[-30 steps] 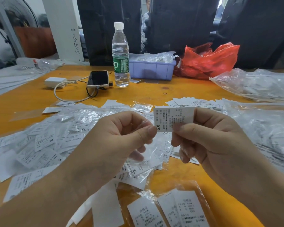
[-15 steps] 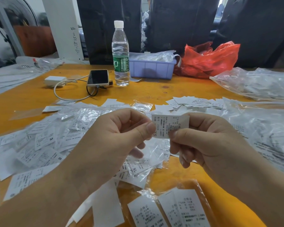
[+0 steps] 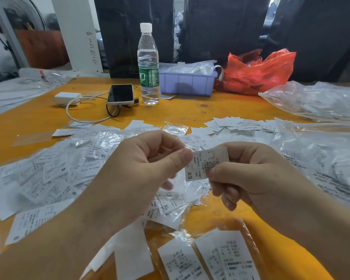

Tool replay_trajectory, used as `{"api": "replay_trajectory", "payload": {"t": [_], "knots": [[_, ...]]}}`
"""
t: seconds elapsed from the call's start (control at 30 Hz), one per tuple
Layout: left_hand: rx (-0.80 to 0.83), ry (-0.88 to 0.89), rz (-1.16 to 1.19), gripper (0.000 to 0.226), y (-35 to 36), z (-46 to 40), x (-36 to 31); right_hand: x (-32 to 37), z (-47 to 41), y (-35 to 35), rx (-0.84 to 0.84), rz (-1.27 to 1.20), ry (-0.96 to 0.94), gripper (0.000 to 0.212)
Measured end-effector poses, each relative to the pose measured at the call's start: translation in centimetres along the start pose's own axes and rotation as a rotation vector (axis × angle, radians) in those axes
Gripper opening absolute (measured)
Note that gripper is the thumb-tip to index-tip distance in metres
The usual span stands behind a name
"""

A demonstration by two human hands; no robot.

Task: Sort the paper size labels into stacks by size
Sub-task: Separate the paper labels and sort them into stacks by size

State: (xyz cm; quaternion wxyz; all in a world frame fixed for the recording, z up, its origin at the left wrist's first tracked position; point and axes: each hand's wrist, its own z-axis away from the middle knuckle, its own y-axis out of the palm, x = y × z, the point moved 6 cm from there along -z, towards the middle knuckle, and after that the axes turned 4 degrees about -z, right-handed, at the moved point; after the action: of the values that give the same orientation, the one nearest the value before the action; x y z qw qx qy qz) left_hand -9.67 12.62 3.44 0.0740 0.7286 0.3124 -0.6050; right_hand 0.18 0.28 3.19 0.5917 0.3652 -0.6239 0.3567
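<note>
Both my hands are pinching one XS label (image 3: pixel 206 163) mid-frame, left hand (image 3: pixel 141 170) thumb on its left edge, right hand (image 3: pixel 249 174) gripping its right side, above the messy label pile (image 3: pixel 55 174) spread over the orange table (image 3: pixel 190 110).

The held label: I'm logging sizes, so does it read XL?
No, the label pinched between the left hand and right hand shows XS at its lower edge.

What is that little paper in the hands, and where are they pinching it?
An XS size label. The right hand pinches its lower right edge between thumb and fingers; the left hand has its grip on the upper left edge.
</note>
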Motion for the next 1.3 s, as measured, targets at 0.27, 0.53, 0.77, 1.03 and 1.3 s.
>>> {"api": "replay_trajectory", "payload": {"t": [0.27, 0.53, 0.77, 1.03, 1.3], "knots": [[0.096, 0.011, -0.019, 0.016, 0.6, 0.1, 0.1, -0.3, 0.0, -0.1, 0.030, 0.049, 0.006, 0.014], [0.209, -0.005, 0.020, 0.028, 1.1, 0.2, 0.5, 0.6, 0.0, -0.1, 0.012, 0.004, -0.107, 0.018], [0.258, -0.041, 0.054, 0.029, 1.4, 0.4, 0.2, 1.2, 0.2, 0.1, 0.017, 0.002, -0.179, 0.020], [0.295, -0.066, 0.052, 0.031, 1.7, 0.6, 0.0, 0.8, 0.1, -0.5, -0.019, -0.036, -0.169, 0.013], [0.265, -0.052, 0.097, 0.039, 1.5, 0.5, -0.1, 0.7, 0.1, -0.3, 0.001, -0.112, -0.145, 0.013]]}}
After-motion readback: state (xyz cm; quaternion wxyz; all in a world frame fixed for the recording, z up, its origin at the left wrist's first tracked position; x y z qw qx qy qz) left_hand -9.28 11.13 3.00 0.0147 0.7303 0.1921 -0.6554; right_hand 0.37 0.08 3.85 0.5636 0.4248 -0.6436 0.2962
